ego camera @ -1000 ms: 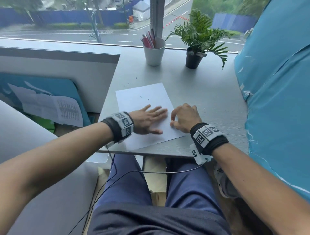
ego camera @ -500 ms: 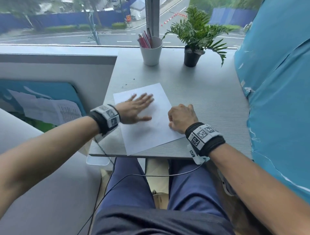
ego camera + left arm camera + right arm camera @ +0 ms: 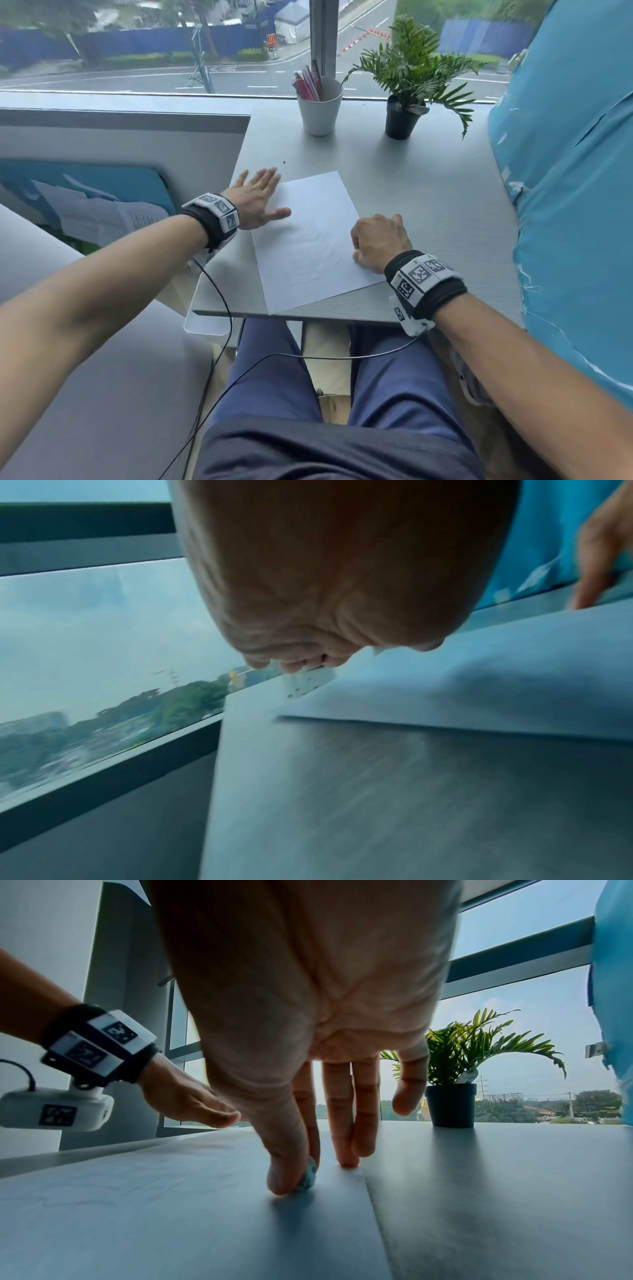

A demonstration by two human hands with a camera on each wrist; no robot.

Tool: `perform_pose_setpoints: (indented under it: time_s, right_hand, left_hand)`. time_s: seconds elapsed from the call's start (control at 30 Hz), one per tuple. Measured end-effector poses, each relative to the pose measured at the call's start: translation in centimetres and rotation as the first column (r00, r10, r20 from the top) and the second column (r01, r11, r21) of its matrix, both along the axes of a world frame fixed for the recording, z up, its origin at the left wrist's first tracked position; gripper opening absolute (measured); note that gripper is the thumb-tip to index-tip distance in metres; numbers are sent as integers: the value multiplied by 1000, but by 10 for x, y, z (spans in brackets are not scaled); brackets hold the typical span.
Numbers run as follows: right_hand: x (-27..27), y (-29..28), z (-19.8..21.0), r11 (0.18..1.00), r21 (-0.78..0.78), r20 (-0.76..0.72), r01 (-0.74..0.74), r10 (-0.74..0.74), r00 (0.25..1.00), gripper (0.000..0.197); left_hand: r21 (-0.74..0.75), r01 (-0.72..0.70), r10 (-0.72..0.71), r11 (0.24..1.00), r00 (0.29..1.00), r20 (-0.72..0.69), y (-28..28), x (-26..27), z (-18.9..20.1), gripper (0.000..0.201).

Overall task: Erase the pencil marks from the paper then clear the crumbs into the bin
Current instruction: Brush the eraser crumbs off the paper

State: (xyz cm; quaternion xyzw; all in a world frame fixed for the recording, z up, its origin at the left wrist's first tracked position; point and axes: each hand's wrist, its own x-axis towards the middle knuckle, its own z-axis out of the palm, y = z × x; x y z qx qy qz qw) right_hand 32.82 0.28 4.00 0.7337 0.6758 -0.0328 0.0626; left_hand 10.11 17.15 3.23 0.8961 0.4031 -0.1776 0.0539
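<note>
A white paper [image 3: 308, 240] lies askew on the grey table [image 3: 428, 205], with faint creases and no clear marks. My left hand [image 3: 260, 192] lies flat with straight fingers at the paper's far left corner, mostly on the table. Small dark crumbs [image 3: 301, 688] are scattered just beyond its fingertips, and one speck [image 3: 283, 161] lies farther off. My right hand [image 3: 376, 240] rests curled on the paper's right edge. In the right wrist view, thumb and forefinger pinch a small pale eraser [image 3: 309, 1176] against the paper [image 3: 171, 1191].
A white cup of pens [image 3: 320, 106] and a potted plant [image 3: 400, 116] stand at the back by the window. A blue covered surface [image 3: 565, 205] borders the table on the right. A translucent container rim [image 3: 205, 325] shows under the table's front left corner.
My left hand has swept across the paper from its middle to the far left corner and onto the table. The right hand has stayed at the right edge.
</note>
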Motion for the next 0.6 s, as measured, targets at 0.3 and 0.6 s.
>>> perform_pose_setpoints:
  time_s: [0.3,0.6]
  right_hand:
    - [-2,-1,2,1000,-6,-3,2,-2,1000,14]
    - [-8,-6,4,999,-19,-9,28,-28,1000,14]
  left_hand:
    - [-125,657,-639,743,752,160,-80,-30,-18,80]
    - [-94,1,-6,996,999,-52,9,5,-7,108]
